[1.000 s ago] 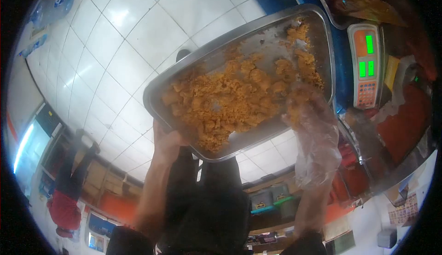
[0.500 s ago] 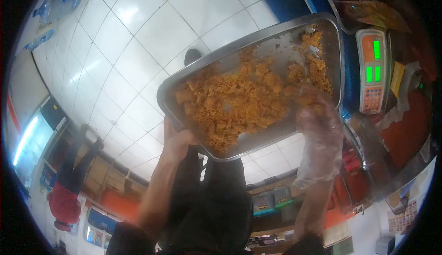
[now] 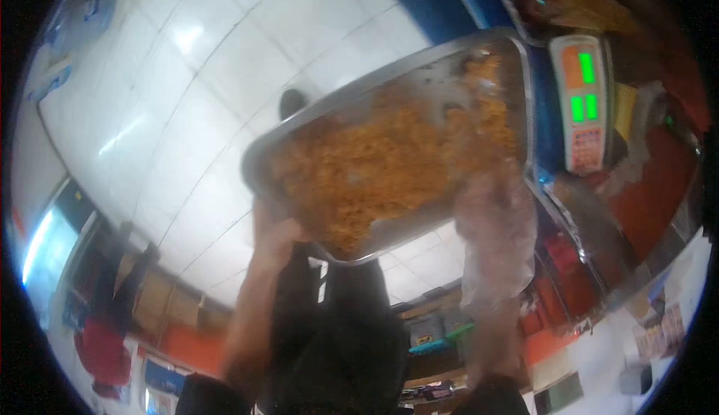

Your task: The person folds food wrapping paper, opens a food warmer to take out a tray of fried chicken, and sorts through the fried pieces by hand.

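A metal tray (image 3: 517, 134) tilts in front of me. Orange-brown fried food in crumbly, battered pieces (image 3: 367, 164) covers much of its bottom, and bare metal shows along the far side. My left hand (image 3: 277, 228) is wrapped round the tray's near left corner, thumb on the rim. In a clear plastic glove, my right hand (image 3: 490, 213) reaches over the near right side into the tray, up against the food. Motion blur smears its fingers, so I cannot tell whether they hold a piece.
A digital scale (image 3: 583, 104) with green displays stands right of the tray, on a red-brown counter (image 3: 655, 168). White floor tiles (image 3: 180, 115) lie beyond. A person in a red top (image 3: 105, 347) is at the lower left. Water bottles (image 3: 79, 22) are at upper left.
The tray, both hands and the scale appear slightly further left in the view, which has become blurrier. My left hand keeps its hold; my right hand remains at the food.
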Motion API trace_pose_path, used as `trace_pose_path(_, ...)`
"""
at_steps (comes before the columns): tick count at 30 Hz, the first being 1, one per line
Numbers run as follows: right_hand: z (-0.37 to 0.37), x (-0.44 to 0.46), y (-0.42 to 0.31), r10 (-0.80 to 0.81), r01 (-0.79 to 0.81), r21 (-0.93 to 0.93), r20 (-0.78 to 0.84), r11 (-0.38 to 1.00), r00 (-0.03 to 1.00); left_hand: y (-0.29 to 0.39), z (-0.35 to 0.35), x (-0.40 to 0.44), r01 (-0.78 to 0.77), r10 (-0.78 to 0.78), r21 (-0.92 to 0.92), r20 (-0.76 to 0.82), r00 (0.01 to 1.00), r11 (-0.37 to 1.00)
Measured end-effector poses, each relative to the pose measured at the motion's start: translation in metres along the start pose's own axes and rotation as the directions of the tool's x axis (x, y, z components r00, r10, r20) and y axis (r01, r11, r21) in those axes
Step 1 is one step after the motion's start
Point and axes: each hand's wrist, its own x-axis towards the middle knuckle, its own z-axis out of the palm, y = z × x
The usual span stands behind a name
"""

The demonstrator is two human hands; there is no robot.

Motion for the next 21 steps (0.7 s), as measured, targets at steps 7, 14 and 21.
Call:
trace_pose_path(7, -0.085, 0.052, -0.090, -0.592, 0.440, -0.399, -0.594, 0.804, 0.544, -0.006, -0.023, -0.005, 0.060, -0.057, 0.041, -0.075, 0.996, 0.997)
trace_pose_path(14, -0.146, 0.071, -0.140, -0.897, 0.216, -0.922, -0.223, 0.321, 0.381, 0.000, -0.016, -0.007, 0.028, -0.020, 0.065, -0.117, 0.993, 0.997)
trace_pose_path(21, -0.145, 0.068, -0.148, -0.913, 0.147, -0.970, -0.123, 0.193, 0.390, -0.003, -0.009, -0.007, -0.010, 0.021, 0.089, -0.129, 0.991, 0.996)
